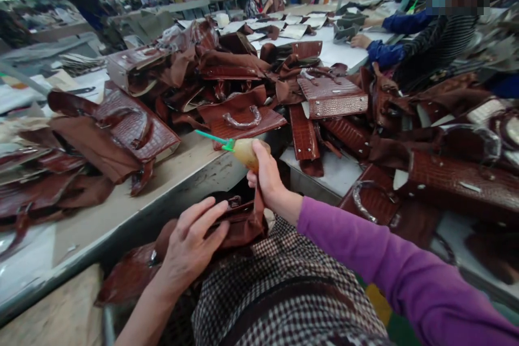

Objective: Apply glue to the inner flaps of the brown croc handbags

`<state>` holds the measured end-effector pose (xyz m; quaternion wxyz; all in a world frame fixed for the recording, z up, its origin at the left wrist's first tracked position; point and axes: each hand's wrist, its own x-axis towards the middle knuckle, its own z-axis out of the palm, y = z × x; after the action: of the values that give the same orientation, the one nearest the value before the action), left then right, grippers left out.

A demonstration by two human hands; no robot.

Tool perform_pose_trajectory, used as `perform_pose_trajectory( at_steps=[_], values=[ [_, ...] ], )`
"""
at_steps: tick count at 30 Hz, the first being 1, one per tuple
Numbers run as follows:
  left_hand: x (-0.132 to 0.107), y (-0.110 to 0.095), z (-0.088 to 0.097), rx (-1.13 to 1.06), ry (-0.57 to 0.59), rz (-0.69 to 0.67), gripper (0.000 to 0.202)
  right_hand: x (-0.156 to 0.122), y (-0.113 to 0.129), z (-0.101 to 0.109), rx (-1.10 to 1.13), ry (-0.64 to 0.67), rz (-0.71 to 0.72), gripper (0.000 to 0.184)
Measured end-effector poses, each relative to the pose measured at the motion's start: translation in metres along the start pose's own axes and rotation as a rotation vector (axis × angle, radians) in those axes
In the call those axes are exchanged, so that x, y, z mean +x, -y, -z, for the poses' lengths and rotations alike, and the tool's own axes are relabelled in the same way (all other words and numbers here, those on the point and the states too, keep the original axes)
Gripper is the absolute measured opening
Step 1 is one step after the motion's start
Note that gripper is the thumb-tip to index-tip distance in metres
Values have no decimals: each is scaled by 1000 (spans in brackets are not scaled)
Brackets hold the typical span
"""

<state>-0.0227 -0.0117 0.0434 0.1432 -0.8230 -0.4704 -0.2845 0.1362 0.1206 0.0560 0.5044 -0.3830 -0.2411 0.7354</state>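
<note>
In my right hand (267,175) is a squeeze bottle (243,152) of yellowish liquid, its thin green nozzle pointing left. A brown leather bag (243,227) lies across my lap, and a raised edge of it comes up just under my right hand; whether those fingers also pinch that edge I cannot tell. My left hand (198,238) rests on the bag's near left side with fingers stretched out and apart. The bag's lower part is hidden by my left hand and the checked apron (284,286).
Brown crocodile-pattern bags (332,92) are heaped on the tables ahead and to the right. Another bag (138,124) lies on the left table (178,167), whose edge runs close to my left hand. A co-worker's blue sleeves (385,54) reach over the white table at right.
</note>
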Motion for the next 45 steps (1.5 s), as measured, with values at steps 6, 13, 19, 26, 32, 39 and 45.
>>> perform_pose_trajectory(
  at_steps=[6, 13, 19, 26, 32, 39, 45],
  values=[
    [18, -7, -2, -263, 288, -53, 40, -9, -24, -14, 107, 19, -122, 35],
    [7, -1, 1, -492, 297, 184, 36, -8, -17, -4, 252, 99, -199, 43],
    [11, 37, 37, -763, 230, 698, 24, -15, 29, 35, 263, 291, -52, 30],
    [24, 81, 36, -996, 447, 894, 18, -36, 57, 135, -118, 113, -136, 47],
    [20, 100, -46, -1138, 633, 996, 33, -56, 39, 181, -374, -50, -95, 50],
    [19, 114, -82, -1166, 676, 1037, 33, -53, 20, 177, -675, 43, 77, 50],
    [17, 115, -85, -1163, 684, 1050, 30, -39, 23, 163, -757, 91, 138, 51]
  ],
)
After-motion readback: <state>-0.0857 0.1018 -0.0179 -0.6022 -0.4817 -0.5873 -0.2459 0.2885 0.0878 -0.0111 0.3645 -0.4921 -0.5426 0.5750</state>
